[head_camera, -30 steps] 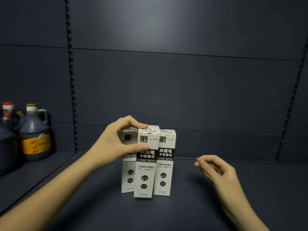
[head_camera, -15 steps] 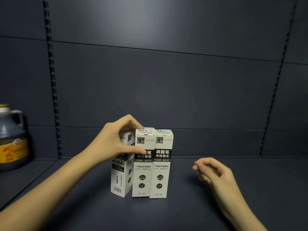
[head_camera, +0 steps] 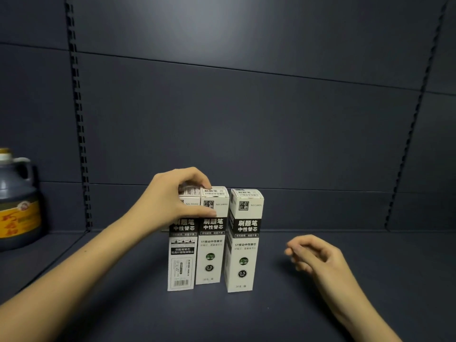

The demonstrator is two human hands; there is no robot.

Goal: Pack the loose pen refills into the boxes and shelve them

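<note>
Since the earlier frame the three refill boxes no longer stand as one tight block: the right box now stands apart from the other two, with a narrow gap beside the middle box, and the left box has turned so its barcode side shows to the front. The left hand has stayed on the tops of the left and middle boxes, fingers curled over their upper edges and thumb pressed across their fronts, gripping the pair together. The right hand hovers low, well to the right of the right box, fingers loosely curled, holding nothing.

All three boxes stand upright on the shelf, directly under and just right of the left hand. A dark bottle stands far off beyond the left forearm.

The step looks like squaring up the row. To do it well, the left hand should twist the left box until its printed front matches its neighbours, keeping downward pressure light so the tall, narrow cartons do not tip. The free right hand could then nudge the right box back against the middle one.
</note>
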